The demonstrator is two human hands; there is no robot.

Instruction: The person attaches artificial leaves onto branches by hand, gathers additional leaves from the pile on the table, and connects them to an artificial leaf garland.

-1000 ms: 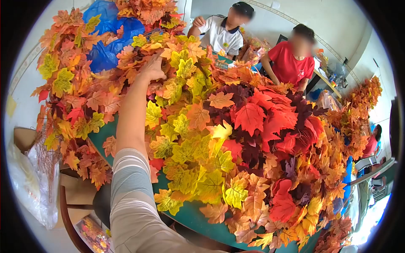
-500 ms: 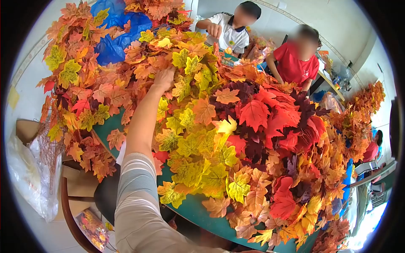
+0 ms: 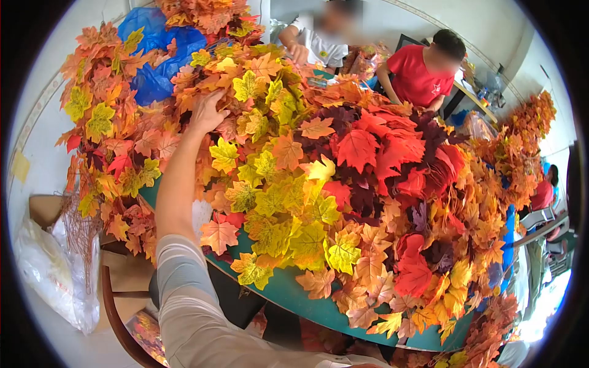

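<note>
My left hand (image 3: 207,113) reaches in among the orange leaves at the upper left of the heap. Its thumb stands apart from the forefinger, the other fingers are partly hidden by leaves, and nothing shows gripped between thumb and forefinger. Just right of it lie yellow-green leaves (image 3: 246,87). More yellow leaves (image 3: 307,242) spread down the middle, beside a pile of red leaves (image 3: 392,150) with dark purple ones around it. A loose orange leaf (image 3: 219,235) lies near the edge of the green table (image 3: 288,300). My right hand is out of view.
Blue plastic bags (image 3: 161,67) lie among leaves at the upper left. Across the table are a person in white (image 3: 319,46) and a person in red (image 3: 420,76). A white plastic bag (image 3: 58,276) and a chair's curved arm (image 3: 116,313) are at lower left.
My left hand has moved left from the yellow leaves, and its thumb now shows spread. The person in white has lowered a hand towards the leaves. The view has shifted slightly.
</note>
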